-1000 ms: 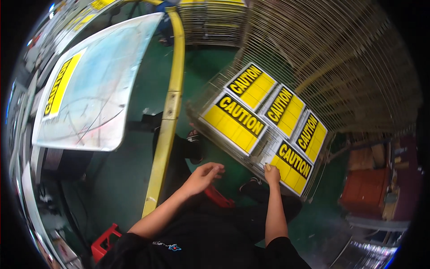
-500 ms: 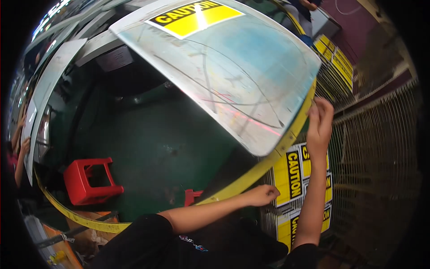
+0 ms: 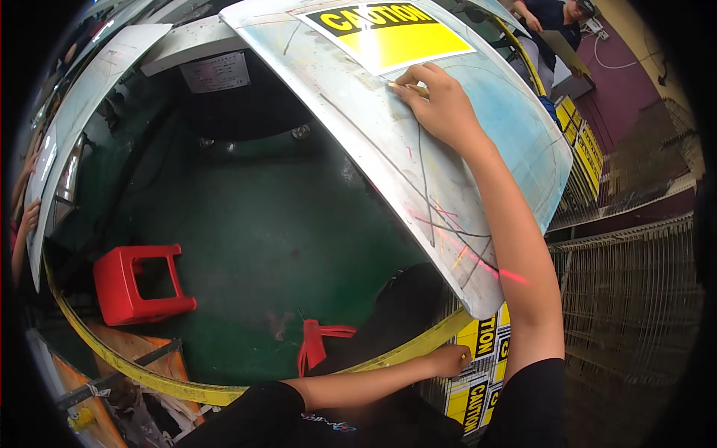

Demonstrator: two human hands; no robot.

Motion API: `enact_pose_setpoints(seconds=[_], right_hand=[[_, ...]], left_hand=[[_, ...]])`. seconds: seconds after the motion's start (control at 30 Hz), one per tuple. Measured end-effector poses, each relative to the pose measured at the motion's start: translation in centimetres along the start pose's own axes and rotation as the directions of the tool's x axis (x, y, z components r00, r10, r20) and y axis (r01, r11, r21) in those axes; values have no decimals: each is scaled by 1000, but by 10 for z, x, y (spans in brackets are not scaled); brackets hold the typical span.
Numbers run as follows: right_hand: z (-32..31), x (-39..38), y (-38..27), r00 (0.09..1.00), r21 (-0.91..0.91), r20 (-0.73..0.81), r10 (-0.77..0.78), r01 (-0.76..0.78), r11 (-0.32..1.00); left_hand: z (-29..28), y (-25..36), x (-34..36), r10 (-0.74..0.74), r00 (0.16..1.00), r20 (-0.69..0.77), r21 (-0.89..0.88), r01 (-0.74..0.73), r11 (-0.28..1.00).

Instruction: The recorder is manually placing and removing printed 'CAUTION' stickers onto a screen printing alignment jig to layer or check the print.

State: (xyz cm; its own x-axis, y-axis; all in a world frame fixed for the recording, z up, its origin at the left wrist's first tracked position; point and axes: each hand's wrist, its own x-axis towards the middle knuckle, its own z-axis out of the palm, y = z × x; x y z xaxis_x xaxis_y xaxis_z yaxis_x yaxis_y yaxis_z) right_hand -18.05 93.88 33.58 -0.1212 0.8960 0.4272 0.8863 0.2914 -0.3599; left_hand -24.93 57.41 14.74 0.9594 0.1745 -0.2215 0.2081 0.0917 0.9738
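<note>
My right hand (image 3: 441, 101) reaches over a white, stained printing platen (image 3: 523, 172), fingers closed on a slim tan tool (image 3: 418, 91) just below a yellow-and-black sign (image 3: 403, 45) lying on that platen. Dark lines and pink streaks mark the surface. Down at the lower right, my left hand (image 3: 447, 361) is curled beside stacked yellow-and-black signs (image 3: 470, 403) on a wire rack; whatever is in its fingers is too small to name.
A curved yellow rail (image 3: 209, 393) rings the station. Red stools (image 3: 119, 287) stand inside it. A neighbouring platen (image 3: 89, 89) has other people's hands (image 3: 28, 218) at it. A co-worker (image 3: 560, 33) stands upper right. Wire drying racks (image 3: 612, 284) fill the right.
My view has swung from the rack to the platen. My right hand has moved from the racked signs up onto the platen, and my left hand now sits lower, by the rack.
</note>
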Motion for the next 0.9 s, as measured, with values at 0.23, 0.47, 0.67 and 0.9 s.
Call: enact_pose_setpoints(seconds=[0.23, 0.47, 0.67, 0.9], right_hand=[[9, 14, 2, 1000, -75, 21, 5, -3, 997], [17, 18, 3, 997, -31, -72, -13, 10, 999], [18, 32, 0, 981, 3, -183, -70, 71, 997], [-25, 87, -5, 848, 11, -513, -131, 160, 987]], left_hand=[[-1, -1, -1, 19, 1000, -9, -38, -20, 999], [-4, 3, 0, 5, 1000, 2, -29, -5, 1000], [0, 0, 0, -48, 999, -16, -20, 47, 999], [4, -5, 5, 8, 999, -51, -31, -10, 999]])
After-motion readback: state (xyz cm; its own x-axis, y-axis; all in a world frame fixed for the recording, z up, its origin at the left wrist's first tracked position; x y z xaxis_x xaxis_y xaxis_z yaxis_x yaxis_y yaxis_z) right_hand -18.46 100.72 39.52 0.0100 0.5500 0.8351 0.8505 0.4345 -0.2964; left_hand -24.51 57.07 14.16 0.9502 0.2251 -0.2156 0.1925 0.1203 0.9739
